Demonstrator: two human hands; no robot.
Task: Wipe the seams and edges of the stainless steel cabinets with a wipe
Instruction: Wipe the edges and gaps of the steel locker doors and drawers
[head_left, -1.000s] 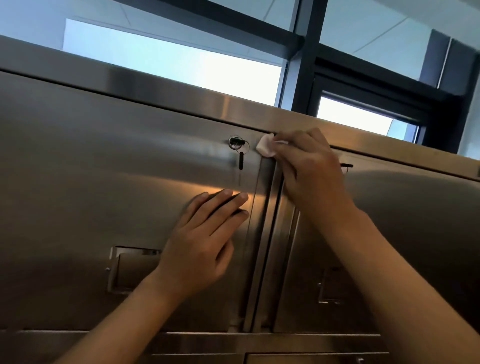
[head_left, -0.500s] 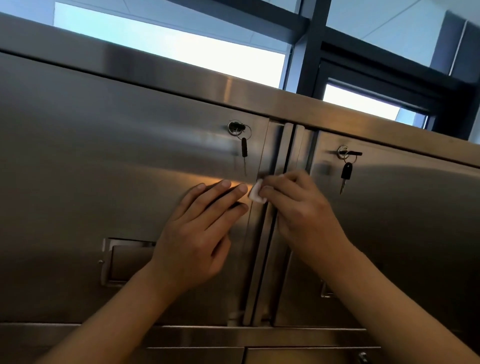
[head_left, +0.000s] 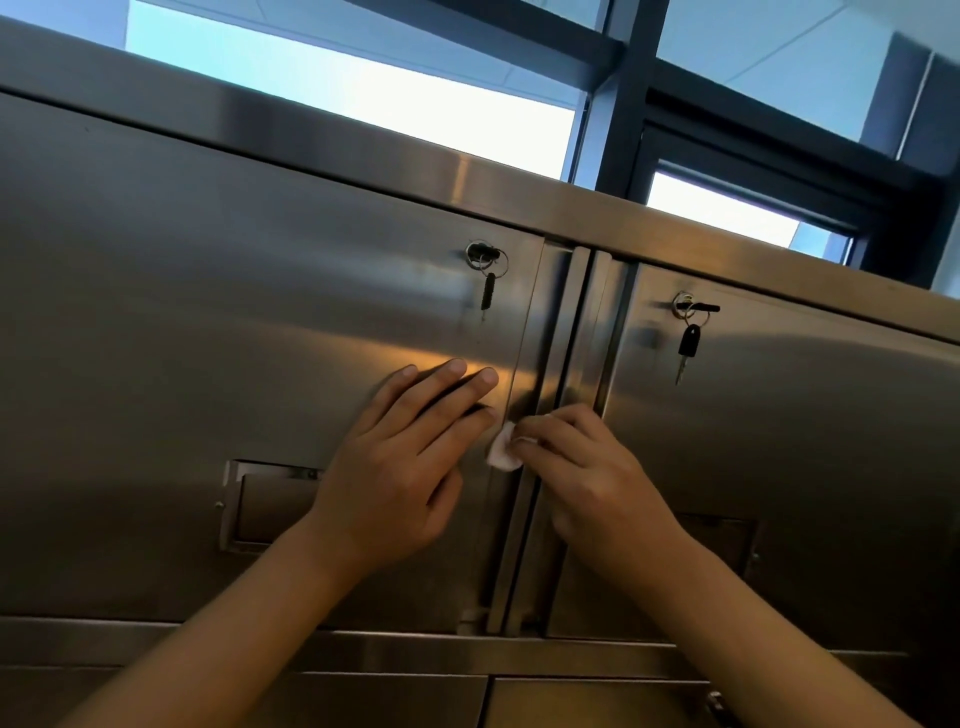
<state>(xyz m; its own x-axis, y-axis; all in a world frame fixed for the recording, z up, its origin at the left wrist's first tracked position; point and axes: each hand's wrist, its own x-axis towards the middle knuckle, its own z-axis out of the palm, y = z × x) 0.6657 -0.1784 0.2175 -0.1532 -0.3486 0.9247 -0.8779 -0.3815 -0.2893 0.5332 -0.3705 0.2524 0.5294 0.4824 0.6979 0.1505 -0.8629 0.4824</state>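
Low in the frame two bare forearms reach up to the cabinet (head_left: 260, 312). The left hand (head_left: 400, 467) lies flat on the left door, fingers straight and together, holding nothing. Just right of it, at centre, the right hand (head_left: 587, 478) pinches a small white wipe (head_left: 501, 449) in curled fingertips, pressed on the vertical seam (head_left: 558, 338) between the doors. Higher up, a key (head_left: 488, 293) hangs from the left lock and another (head_left: 687, 345) from the right. Windows fill the top.
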